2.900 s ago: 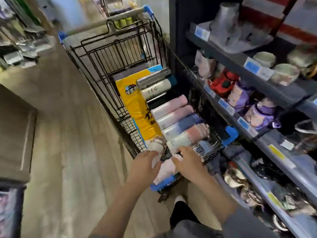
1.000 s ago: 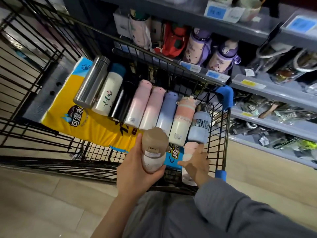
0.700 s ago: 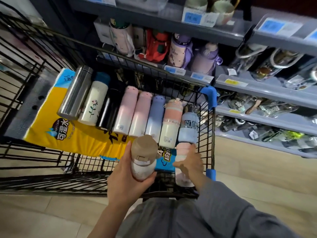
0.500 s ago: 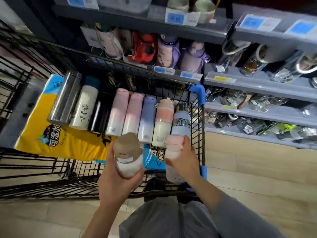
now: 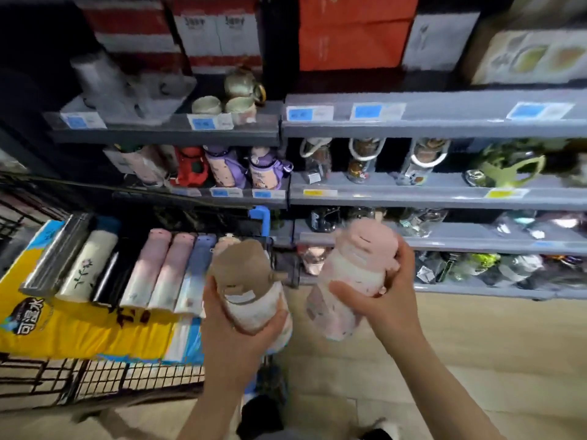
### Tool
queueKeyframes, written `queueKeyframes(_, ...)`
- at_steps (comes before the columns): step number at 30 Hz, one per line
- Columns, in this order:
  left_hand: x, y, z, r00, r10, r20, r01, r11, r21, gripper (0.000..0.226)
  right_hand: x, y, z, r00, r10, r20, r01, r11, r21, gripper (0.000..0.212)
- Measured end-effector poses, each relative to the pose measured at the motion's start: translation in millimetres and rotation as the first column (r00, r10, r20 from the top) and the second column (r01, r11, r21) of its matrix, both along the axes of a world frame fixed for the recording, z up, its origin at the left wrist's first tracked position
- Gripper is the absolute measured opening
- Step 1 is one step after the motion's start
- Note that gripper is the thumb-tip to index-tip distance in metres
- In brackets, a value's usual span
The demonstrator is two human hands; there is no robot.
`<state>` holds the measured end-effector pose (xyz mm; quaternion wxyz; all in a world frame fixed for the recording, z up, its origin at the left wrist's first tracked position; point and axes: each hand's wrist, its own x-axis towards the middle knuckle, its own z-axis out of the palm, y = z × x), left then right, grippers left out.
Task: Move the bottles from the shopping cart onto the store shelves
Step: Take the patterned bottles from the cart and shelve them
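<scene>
a brown-lidded bottle (image 5: 246, 287) was gripped in the left hand (image 5: 236, 338), fingers curled round its pale lower body, lid tilted up and away. just right of it, apart from it, a pink-lidded bottle (image 5: 352, 274) was clasped by the right hand (image 5: 390, 300), the thumb across its front and the fingers wrapped behind the lid. both bottles were held above the near right corner of the shopping cart (image 5: 104, 376), the pink one out past that corner over the wooden floor (image 5: 476, 360).

inside the cart, a yellow and blue package (image 5: 63, 325) was laid flat on the wire base. across its far part a row of bottles was lined up side by side, lying down: a steel bottle (image 5: 54, 255) at the left end, then a white flowered bottle (image 5: 87, 266), a black bottle (image 5: 111, 274), two pink bottles (image 5: 152, 265) and a lilac bottle (image 5: 195, 268). one more bottle was mostly hidden behind the brown lid.

beyond the cart's far side, grey store shelves (image 5: 428, 120) were stacked in tiers, with blue and yellow price tags on their edges. purple children's bottles (image 5: 244, 168) and a red one (image 5: 190, 165) were stood on the tier just above the cart rim. cups and a teapot (image 5: 244, 85) were set one tier higher; boxes were blurred at the top.
</scene>
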<state>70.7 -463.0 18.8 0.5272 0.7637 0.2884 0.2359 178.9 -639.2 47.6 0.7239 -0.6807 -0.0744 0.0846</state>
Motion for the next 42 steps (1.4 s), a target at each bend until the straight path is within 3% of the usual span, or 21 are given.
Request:
queueKeyframes(6,69,-171,13,0.953,-0.293,0.082,0.3,0.95,-0.086,0.106,26,-182,15,0.952,-0.307,0.004,0.305,0.948,0.086,0.091)
queueKeyframes(12,128,-299,30,0.79,-0.608,0.075,0.613,0.784,-0.1,0.113,23,-331,25,0.8,-0.6,-0.013,0.597,0.794,0.116,0.093)
queueKeyframes(21,239,-476,32,0.63,-0.762,0.151,0.774,0.599,-0.205,0.106,56,-496,48,0.562,-0.826,0.046,0.818,0.563,0.117,0.085)
queueKeyframes(24,283,-533,35,0.607,-0.766,0.213,0.791,0.557,-0.253,0.11,97,-547,51,0.526,-0.846,0.093,0.84,0.533,0.104,0.096)
queueKeyframes(29,368,-604,59,0.575,-0.757,0.31,0.818,0.532,-0.219,0.103,191,-621,81,0.572,-0.802,0.173,0.803,0.59,0.081,0.097)
queueKeyframes(31,398,-628,76,0.571,-0.737,0.362,0.82,0.536,-0.2,0.091,222,-647,96,0.598,-0.769,0.226,0.778,0.625,0.068,0.096)
queueKeyframes(33,423,-652,95,0.559,-0.712,0.425,0.825,0.528,-0.2,0.077,250,-672,106,0.616,-0.745,0.257,0.753,0.652,0.086,0.096)
queueKeyframes(36,458,-679,127,0.526,-0.694,0.492,0.835,0.531,-0.142,0.076,296,-702,121,0.63,-0.718,0.298,0.714,0.685,0.141,0.097)
queueKeyframes(42,513,-714,164,0.595,-0.607,0.527,0.703,0.711,0.027,0.1,410,-749,167,0.71,-0.577,0.404,0.494,0.817,0.299,0.097)
